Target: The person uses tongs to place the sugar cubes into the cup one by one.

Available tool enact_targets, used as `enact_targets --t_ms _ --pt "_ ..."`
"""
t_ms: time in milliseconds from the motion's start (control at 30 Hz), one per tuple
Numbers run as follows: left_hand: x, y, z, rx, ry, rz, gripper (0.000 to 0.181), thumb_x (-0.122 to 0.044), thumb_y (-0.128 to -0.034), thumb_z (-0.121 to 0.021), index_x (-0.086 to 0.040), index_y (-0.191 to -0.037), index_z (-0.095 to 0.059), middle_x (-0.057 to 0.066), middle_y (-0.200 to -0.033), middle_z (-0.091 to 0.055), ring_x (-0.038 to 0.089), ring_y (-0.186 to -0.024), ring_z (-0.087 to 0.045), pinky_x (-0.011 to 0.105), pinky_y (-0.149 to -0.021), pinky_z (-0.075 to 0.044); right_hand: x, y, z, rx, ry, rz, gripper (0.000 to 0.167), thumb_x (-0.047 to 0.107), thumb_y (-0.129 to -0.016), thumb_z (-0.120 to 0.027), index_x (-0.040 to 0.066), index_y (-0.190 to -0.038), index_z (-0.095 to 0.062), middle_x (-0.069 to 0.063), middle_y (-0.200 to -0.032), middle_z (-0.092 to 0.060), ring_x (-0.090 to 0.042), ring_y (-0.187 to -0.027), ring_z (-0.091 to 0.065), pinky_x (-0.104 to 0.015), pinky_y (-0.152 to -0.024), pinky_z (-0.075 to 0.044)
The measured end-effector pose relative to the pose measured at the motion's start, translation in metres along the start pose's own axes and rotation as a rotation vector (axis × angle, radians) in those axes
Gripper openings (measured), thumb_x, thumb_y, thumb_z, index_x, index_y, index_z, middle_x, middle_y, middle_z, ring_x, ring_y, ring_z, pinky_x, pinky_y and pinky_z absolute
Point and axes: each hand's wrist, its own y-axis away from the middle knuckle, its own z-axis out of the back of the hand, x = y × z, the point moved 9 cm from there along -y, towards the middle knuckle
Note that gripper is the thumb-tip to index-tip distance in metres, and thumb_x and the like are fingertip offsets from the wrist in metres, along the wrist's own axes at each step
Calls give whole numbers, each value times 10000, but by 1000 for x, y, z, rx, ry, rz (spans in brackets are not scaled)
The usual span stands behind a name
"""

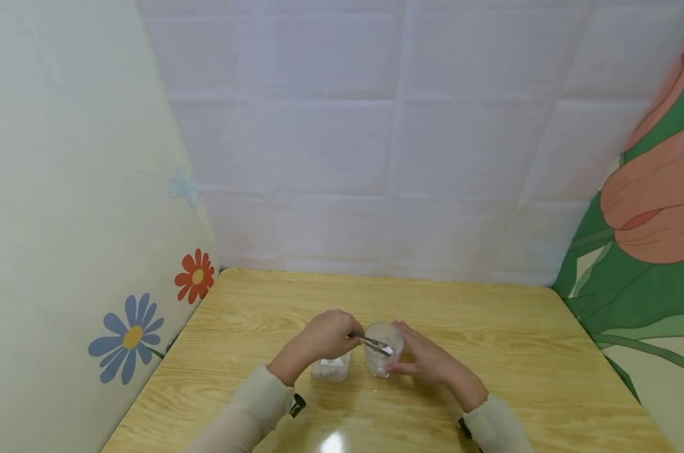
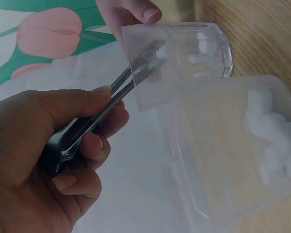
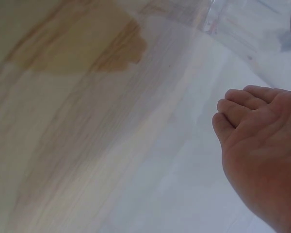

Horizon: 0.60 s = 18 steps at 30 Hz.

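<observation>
My left hand (image 1: 329,335) holds a pair of metal tongs (image 2: 99,119) between thumb and fingers. The tongs' serrated tips reach into the mouth of a clear drinking glass (image 2: 211,63), with a small white lump at them. Several white lumps (image 2: 207,46) lie at the bottom of the glass. My right hand (image 1: 429,358) grips the glass from its right side, thumb in front and a finger behind. Below my left hand is a clear plastic box (image 2: 189,187), holding more white lumps (image 2: 274,131). In the right wrist view, the palm (image 3: 266,155) shows, with the glass mostly out of frame.
Box and glass stand side by side on a wooden table (image 1: 477,321). A white cloth (image 1: 342,145) hangs behind the table's back edge. Flower-printed panels stand at the left (image 1: 64,220) and right (image 1: 659,251).
</observation>
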Motion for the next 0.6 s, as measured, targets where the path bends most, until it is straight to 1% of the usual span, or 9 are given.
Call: enact_targets --t_ms 133,367,600 --pt "0 -2 -3 7 -4 0 109 -234 -961 -712 -203 -988 -813 -109 -889 -740 0 -691 -563 226 -641 -479 -1 1 0 3 3 4 1042 474 -854 -766 -114 -1544 -251 -332 -1587 -244 -509 -1449 -283 -629 -1149 -246" --pt "-4 -6 -7 4 -8 -24 103 -229 -958 -715 -211 -982 -814 -117 -906 -741 2 -723 -589 224 -661 -494 -3 2 2 9 -13 6 1031 461 -861 -765 -108 -1548 -248 -338 -1586 -245 -520 -1441 -289 -641 -1141 -260" --pt "-8 -10 -10 18 -8 -23 102 -225 -958 -717 -210 -963 -818 -119 -896 -741 4 -726 -606 218 -670 -512 -7 3 1 6 -14 6 1025 452 -866 -767 -108 -1548 -246 -346 -1583 -243 -523 -1441 -287 -642 -1141 -261"
